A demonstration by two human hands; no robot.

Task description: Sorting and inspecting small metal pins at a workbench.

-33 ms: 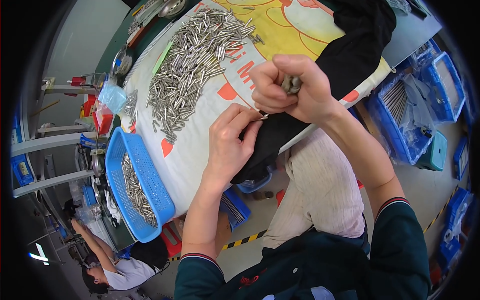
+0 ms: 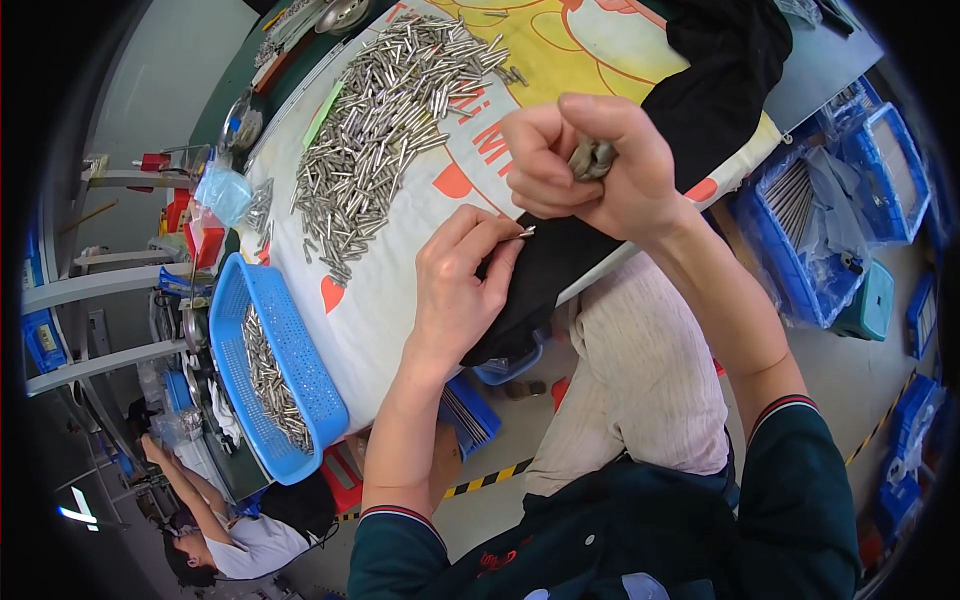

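To the far left of both grips, a blue perforated plastic basket (image 2: 300,365) holds slim silvery metal pins (image 2: 268,385); beyond the left hand (image 2: 462,268) spreads a wide heap of similar metal pins (image 2: 385,140); this hand pinches one small shiny metal piece (image 2: 529,231), over a black cloth (image 2: 572,258); just right of the pinch, the right hand (image 2: 635,185) is closed around a greyish-brown lump (image 2: 588,160); the step appears to be handling this single piece; the next move would call for a steady pinch.
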